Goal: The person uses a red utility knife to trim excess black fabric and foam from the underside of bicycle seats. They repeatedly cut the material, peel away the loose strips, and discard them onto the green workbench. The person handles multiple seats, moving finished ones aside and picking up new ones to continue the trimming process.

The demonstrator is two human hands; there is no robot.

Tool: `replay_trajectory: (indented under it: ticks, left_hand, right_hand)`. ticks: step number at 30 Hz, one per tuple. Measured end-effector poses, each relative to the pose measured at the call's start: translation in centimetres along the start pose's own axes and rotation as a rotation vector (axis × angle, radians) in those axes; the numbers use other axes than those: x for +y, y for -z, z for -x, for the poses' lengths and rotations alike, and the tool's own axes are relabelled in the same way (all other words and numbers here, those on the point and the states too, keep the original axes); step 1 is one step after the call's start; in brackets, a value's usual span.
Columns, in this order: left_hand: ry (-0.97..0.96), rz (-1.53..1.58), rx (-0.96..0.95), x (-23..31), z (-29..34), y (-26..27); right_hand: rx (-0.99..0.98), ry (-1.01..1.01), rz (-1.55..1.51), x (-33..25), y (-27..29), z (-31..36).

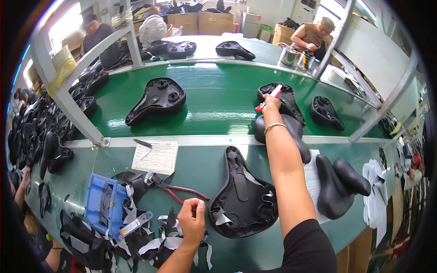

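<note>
My right arm reaches across to the green belt, where my right hand (271,103) is closed around a slim red-and-white tool (276,92); its exact kind is unclear. Just beyond that hand lies an upturned black bicycle saddle (287,101). Below my forearm, another saddle (261,128) rests on the belt's near edge. My left hand (192,221) has its fingers curled together above the bench; anything inside them is hidden. Close by are red-handled pliers (175,189). Between my arms, an upside-down saddle (243,200) shows its hollow underside and loose cover edges.
A blue basket (92,193) stands among black and white scraps (154,245) and a clear tube (136,224). Dark saddles (334,193) lie at right, near white sheets (374,195). A printed card (154,157) lies under a small blade. Metal posts (68,104) frame the belt; two people work beyond.
</note>
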State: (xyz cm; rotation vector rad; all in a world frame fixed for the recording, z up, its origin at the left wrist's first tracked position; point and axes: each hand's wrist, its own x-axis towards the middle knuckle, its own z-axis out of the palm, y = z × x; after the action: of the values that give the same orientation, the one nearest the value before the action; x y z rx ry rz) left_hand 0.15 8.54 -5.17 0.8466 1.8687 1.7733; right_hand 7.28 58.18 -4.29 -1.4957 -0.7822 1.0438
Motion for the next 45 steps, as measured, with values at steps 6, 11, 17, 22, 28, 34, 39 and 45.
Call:
replay_trajectory:
  ticks: [6,11,17,22,28,34,39,45]
  left_hand:
    - [-0.031,-0.061,0.004,1.0,-0.4,-0.1]
    - [-0.064,0.136,0.025,-0.4,-0.8,0.5]
    - [0.582,1.089,-0.477,4.6,-0.8,5.0]
    - [0.613,0.407,-0.503,5.7,4.2,9.4]
    - [0.539,0.220,-0.420,6.7,5.6,12.4]
    - [0.387,-0.070,-0.563,8.1,3.1,10.0]
    - [0.394,-0.120,-0.442,6.9,3.8,10.9]
    - [0.439,0.067,-0.113,7.3,9.4,12.3]
  right_hand:
    - [-0.346,0.101,-0.124,-2.2,2.5,6.7]
    - [-0.862,-0.090,-0.239,-4.9,12.7,20.1]
    - [-1.240,0.110,0.232,-5.4,26.7,33.9]
    - [-1.305,0.466,0.399,1.2,32.4,39.4]
    - [-1.228,0.882,0.554,3.1,36.7,40.3]
    - [-1.274,1.508,0.945,-0.3,35.1,39.3]
    - [-1.245,1.071,1.115,2.6,40.0,41.9]
    - [-1.140,0.513,0.774,5.8,44.7,47.4]
